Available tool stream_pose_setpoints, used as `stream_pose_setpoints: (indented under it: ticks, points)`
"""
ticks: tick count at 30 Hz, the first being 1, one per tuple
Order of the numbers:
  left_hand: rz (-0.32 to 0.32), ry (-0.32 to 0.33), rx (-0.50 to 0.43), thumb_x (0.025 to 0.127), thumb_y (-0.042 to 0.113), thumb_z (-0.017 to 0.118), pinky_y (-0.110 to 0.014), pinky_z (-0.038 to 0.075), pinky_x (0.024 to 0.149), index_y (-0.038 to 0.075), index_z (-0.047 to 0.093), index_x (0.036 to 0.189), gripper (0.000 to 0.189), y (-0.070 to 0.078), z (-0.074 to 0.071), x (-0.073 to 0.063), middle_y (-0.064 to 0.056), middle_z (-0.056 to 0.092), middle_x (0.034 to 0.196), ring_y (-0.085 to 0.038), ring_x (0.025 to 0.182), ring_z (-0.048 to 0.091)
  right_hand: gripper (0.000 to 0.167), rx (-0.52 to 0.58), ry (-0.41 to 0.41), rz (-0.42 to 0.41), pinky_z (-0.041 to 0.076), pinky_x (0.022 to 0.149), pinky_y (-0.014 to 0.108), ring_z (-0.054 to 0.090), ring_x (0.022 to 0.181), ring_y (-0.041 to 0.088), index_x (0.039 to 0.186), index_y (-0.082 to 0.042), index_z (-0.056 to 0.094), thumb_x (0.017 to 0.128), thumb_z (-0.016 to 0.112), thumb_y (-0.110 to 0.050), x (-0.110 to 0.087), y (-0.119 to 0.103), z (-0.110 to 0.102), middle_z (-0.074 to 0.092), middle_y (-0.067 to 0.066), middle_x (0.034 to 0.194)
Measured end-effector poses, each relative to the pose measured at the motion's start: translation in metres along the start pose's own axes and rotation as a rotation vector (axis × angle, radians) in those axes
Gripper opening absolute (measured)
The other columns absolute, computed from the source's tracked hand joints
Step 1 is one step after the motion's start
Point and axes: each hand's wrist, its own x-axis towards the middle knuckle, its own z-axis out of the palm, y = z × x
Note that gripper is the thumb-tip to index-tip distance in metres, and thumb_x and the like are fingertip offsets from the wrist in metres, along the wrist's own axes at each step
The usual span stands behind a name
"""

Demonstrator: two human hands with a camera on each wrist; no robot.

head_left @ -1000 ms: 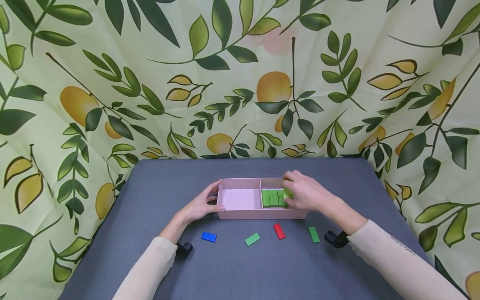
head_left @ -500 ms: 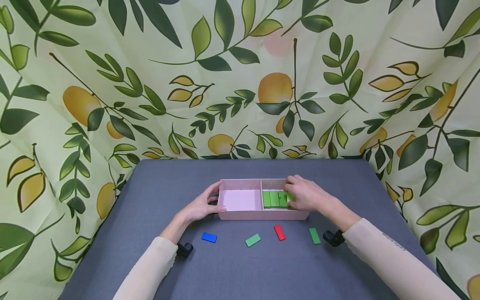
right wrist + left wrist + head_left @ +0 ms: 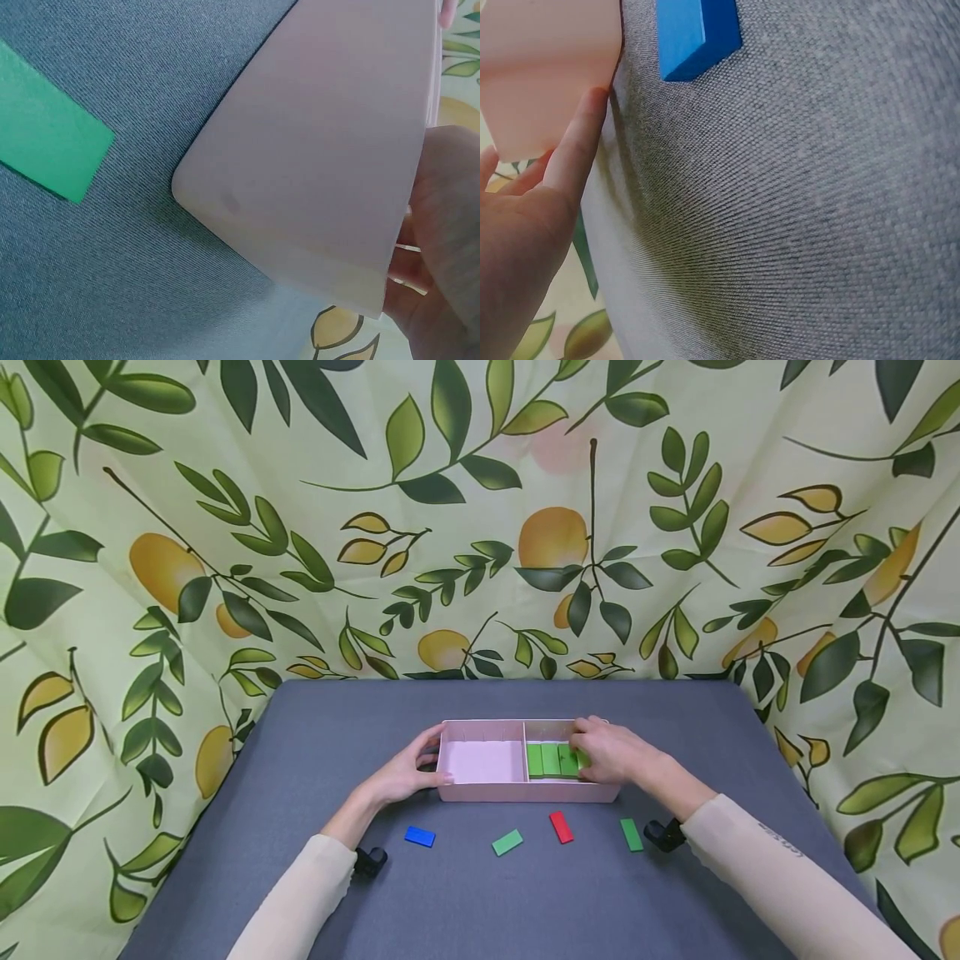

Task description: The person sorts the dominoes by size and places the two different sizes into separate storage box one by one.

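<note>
A pink two-compartment box [image 3: 483, 792] stands on the table. My left hand [image 3: 405, 771] grips its left end, thumb at the front corner and fingers toward the back; the left wrist view shows that hand [image 3: 536, 217] against the box wall [image 3: 547, 82]. In the right compartment lies a row of light green blocks [image 3: 552, 761]. Over that compartment's right end, my right hand [image 3: 617, 752] reaches in and holds another light green block [image 3: 582, 759], mostly hidden by the fingers. In the right wrist view the box wall [image 3: 322, 150] hides the fingertips.
In front of the box lie a blue block [image 3: 420, 837], a darker green block [image 3: 507, 842], a red block [image 3: 561, 827] and a second darker green block [image 3: 632, 835]. A leaf-patterned cloth [image 3: 465, 593] hangs behind the grey table [image 3: 480, 902].
My right hand has lowered the light green block into the right end of the compartment, beside the row. My left hand stays on the box. The whole view has shifted slightly.
</note>
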Motion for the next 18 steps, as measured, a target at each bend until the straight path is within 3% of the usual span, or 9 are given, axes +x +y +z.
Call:
stream_pose_setpoints:
  ticks: [13,18]
  points:
    - [0.003,0.003,-0.004,0.091,0.015,0.077,-0.061,0.036,0.11,0.02,0.02,0.163,0.092,-0.0003,0.0002,-0.0001,-0.02,0.028,0.161,-0.045,0.142,0.037,0.027,-0.004,-0.034,-0.02,0.054,0.086,0.046,0.059,0.106,0.027,0.096,-0.01,0.074,0.076,0.089,-0.021,0.0048,0.0024,0.005,0.063,0.007,0.114]
    - [0.0,0.004,0.002,0.091,0.017,0.078,-0.061,0.035,0.111,0.021,0.021,0.163,0.092,-0.001,0.0001,-0.0001,-0.02,0.028,0.161,-0.044,0.143,0.037,0.027,-0.019,-0.05,-0.044,0.055,0.083,0.045,0.06,0.103,0.026,0.096,-0.01,0.074,0.075,0.089,-0.019,0.0063,0.0025,0.0058,0.064,0.007,0.11]
